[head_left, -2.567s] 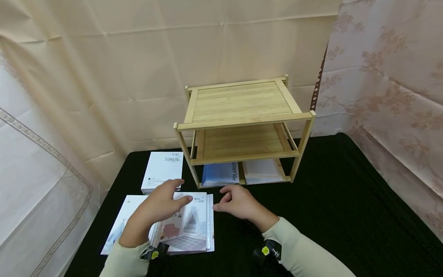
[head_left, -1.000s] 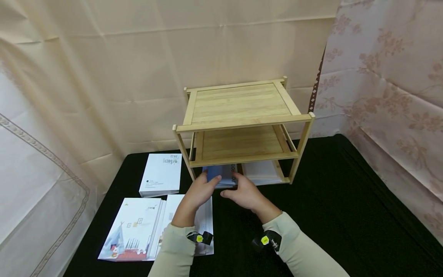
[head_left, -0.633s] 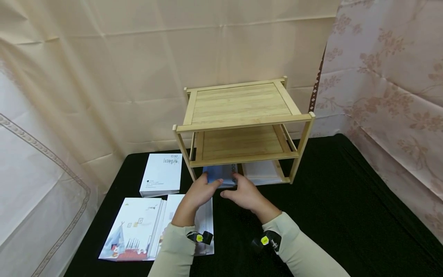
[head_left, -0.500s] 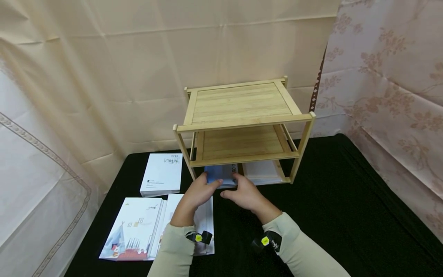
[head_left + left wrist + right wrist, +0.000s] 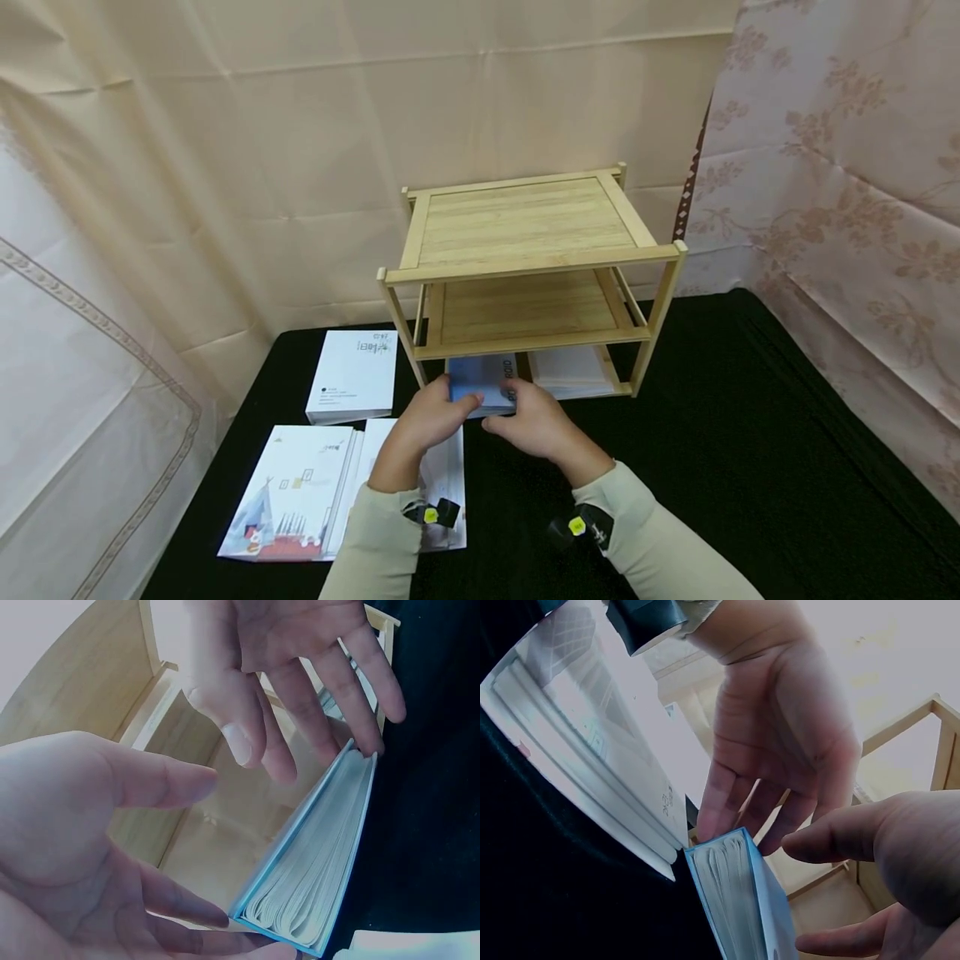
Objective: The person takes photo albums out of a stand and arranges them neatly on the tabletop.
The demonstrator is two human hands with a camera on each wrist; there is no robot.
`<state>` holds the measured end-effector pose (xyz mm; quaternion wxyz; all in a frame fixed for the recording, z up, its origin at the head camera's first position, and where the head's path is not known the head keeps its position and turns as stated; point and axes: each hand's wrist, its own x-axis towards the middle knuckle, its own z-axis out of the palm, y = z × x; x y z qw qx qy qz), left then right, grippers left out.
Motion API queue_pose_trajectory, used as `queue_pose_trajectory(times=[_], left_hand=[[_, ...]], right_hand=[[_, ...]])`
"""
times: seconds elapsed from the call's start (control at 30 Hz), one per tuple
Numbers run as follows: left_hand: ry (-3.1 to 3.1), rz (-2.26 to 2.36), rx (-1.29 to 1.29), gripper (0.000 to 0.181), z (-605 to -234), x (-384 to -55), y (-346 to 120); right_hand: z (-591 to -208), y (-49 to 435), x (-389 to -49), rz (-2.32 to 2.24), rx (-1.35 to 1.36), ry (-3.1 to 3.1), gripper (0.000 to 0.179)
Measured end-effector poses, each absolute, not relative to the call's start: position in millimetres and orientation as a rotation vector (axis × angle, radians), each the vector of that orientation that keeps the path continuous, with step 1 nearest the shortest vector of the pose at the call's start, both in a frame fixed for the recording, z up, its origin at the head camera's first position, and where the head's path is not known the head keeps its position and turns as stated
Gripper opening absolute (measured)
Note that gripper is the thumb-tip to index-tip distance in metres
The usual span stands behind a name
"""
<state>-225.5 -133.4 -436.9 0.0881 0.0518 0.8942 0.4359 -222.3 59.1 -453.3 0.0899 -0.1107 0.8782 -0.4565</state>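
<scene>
A blue photo album (image 5: pixel 480 379) with dark lettering lies on the lowest level of the wooden shelf, its near end sticking out a little at the front. My left hand (image 5: pixel 429 419) is at its left side and my right hand (image 5: pixel 537 422) at its right side. In the left wrist view, the fingertips of the left hand (image 5: pixel 97 847) touch one lower corner of the album (image 5: pixel 307 862), and the fingertips of the right hand (image 5: pixel 300 667) reach the other end. Both thumbs stand apart from the cover. Bulging pages show along the album's edge (image 5: pixel 727 889).
Beside the blue album, a white album (image 5: pixel 570 371) lies on the same level of the wooden shelf (image 5: pixel 525 258). A thick white album (image 5: pixel 351 375) rests left of the shelf. Illustrated albums (image 5: pixel 288 492) lie at the front left, some under my left forearm, on the black cloth (image 5: pixel 712 433).
Both hands have moved from near the illustrated albums at the front left to the blue album's sides. The blue album has slid slightly out of the shelf toward me.
</scene>
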Motion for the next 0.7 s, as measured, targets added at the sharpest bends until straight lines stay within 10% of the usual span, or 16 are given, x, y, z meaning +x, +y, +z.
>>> queue_pose_trajectory(times=[0.7], left_hand=[[2.746,1.125,0.102,0.069,-435.9,-224.8,-133.7]], right_hand=[[-443.4,65.4,-222.4,-1.307,-0.249,2.775,0.060]])
